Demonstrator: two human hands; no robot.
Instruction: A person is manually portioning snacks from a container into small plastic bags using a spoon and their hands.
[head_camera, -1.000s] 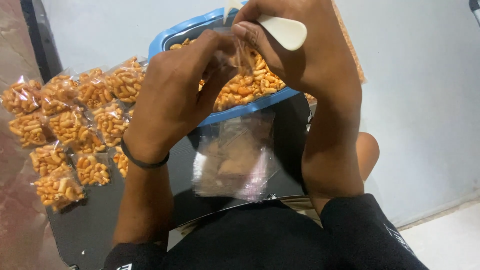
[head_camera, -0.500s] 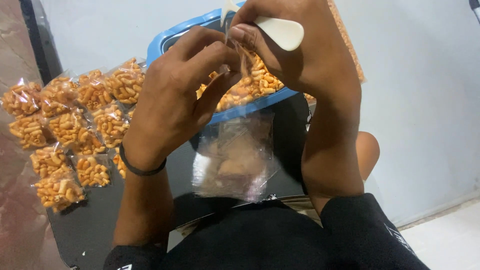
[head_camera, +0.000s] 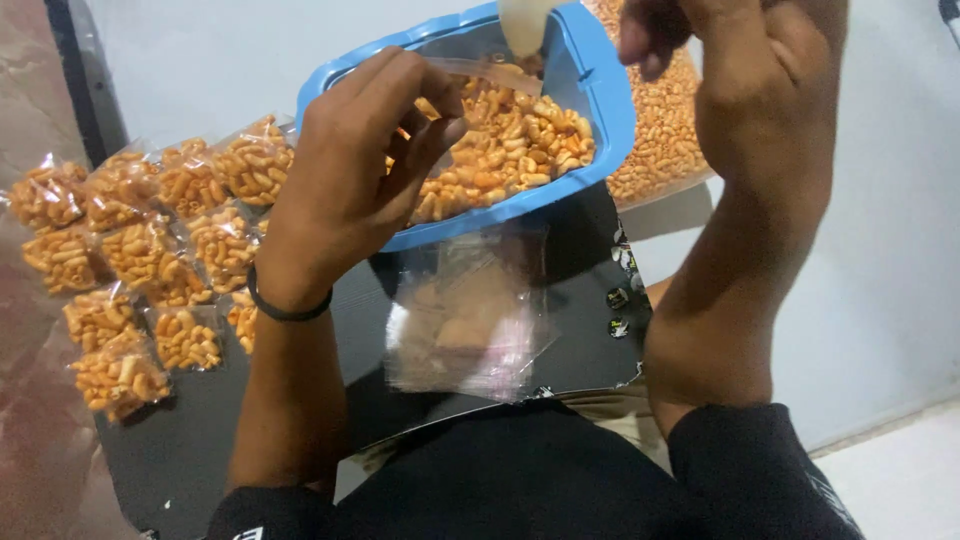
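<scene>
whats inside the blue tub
Orange macaroni snacks heaped in the blue tub. The left hand covers the near-left part; the tub's bottom is buried.

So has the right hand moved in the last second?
Yes. The right hand has lifted up and away from the left hand. A second ago both pinched together over the blue tub; now it sits right of the tub's far corner.

Black short sleeves (head_camera: 760, 470), thin black wristband (head_camera: 285, 308) (left wrist).
</scene>
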